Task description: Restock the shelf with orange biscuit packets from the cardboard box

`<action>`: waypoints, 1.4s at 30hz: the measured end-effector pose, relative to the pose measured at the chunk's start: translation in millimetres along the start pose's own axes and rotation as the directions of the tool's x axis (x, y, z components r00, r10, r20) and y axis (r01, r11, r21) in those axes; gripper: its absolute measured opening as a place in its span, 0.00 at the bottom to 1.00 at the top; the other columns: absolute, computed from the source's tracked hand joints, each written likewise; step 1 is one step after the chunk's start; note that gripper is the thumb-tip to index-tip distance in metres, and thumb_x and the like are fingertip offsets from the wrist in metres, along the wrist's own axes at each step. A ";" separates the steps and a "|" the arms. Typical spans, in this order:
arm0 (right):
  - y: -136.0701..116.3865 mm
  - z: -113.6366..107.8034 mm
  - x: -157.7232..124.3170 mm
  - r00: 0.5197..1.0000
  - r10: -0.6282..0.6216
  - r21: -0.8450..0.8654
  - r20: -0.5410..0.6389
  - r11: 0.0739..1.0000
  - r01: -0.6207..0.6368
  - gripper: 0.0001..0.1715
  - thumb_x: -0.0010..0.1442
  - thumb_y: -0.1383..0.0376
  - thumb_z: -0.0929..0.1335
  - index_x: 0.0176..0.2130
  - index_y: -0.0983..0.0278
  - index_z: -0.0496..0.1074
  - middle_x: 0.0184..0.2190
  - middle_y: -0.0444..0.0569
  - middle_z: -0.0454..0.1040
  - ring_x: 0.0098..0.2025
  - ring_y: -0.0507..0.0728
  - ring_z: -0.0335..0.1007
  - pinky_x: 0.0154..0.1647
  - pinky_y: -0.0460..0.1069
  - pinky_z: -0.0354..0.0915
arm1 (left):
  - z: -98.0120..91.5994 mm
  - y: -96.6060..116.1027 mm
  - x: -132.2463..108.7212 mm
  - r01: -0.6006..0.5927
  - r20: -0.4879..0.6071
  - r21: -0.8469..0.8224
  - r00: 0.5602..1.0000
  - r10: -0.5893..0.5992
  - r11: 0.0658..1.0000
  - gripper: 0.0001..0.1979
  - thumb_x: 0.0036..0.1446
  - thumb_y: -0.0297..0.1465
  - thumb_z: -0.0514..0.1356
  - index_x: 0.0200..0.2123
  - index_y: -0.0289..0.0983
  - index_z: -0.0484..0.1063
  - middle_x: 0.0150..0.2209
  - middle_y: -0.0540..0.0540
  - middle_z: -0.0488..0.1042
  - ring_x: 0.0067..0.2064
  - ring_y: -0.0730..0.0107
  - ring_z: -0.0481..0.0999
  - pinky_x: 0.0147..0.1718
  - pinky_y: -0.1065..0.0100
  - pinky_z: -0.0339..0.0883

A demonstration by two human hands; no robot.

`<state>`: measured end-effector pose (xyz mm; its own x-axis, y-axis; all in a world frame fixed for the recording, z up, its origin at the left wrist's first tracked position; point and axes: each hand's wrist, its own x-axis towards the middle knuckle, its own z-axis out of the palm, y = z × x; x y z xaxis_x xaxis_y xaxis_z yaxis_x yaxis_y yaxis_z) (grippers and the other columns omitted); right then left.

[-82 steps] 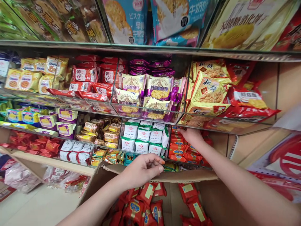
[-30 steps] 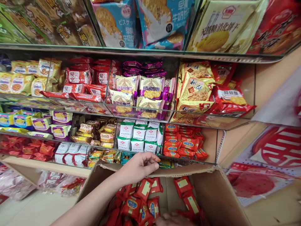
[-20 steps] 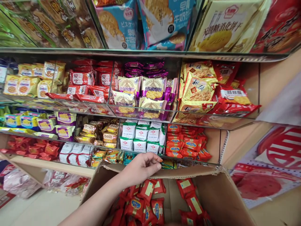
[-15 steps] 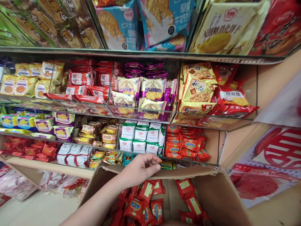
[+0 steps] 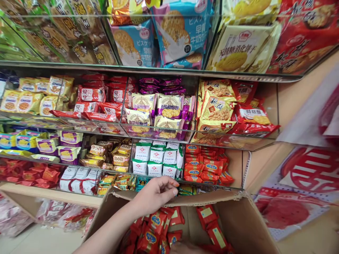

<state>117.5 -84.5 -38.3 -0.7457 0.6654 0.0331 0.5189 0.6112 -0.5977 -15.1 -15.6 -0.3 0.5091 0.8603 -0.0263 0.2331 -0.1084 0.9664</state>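
My left hand [image 5: 159,193] hovers at the far edge of an open cardboard box [image 5: 246,218]. Its fingers are loosely curled and the thumb is apart from them, with nothing visible between. Inside the box lie many small red-wrapped snack packets [image 5: 149,240], heaped mostly on the left side, others on the right. My right hand [image 5: 186,248] shows only in part at the bottom edge, low in the box among the packets; its fingers are blurred and hidden. Similar red packets [image 5: 212,165] are stacked in a shelf compartment just beyond the box.
Shelves with clear dividers and a clear front lip [image 5: 159,132] hold wrapped biscuits. White-and-green packets [image 5: 156,155] sit left of the red stack. Larger bags [image 5: 182,31] fill the top shelf. Plastic-wrapped red goods [image 5: 286,208] hang at right; bagged goods [image 5: 63,213] lie lower left.
My right hand has come into clearer view in the box among the red packets. My left hand stays at the box edge. The view has shifted slightly, shelves appearing a little lower.
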 end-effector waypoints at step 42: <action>31.2 -87.4 -10.5 0.789 0.487 0.543 -0.375 0.805 -0.238 0.18 0.56 0.52 0.61 0.38 0.63 0.65 0.27 0.44 0.70 0.24 0.51 0.67 0.24 0.46 0.62 | -6.3 2.9 2.7 -0.019 -0.039 -0.344 0.999 0.006 0.939 0.24 0.51 0.39 0.58 0.50 0.38 0.59 0.30 0.46 0.75 0.28 0.70 0.76 0.23 0.74 0.64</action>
<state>178.0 -34.9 12.7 -0.1790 0.9832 0.0358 0.3683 0.1007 -0.9242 -18.2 -10.4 4.1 0.4779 0.8784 -0.0102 -0.0761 0.0529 0.9957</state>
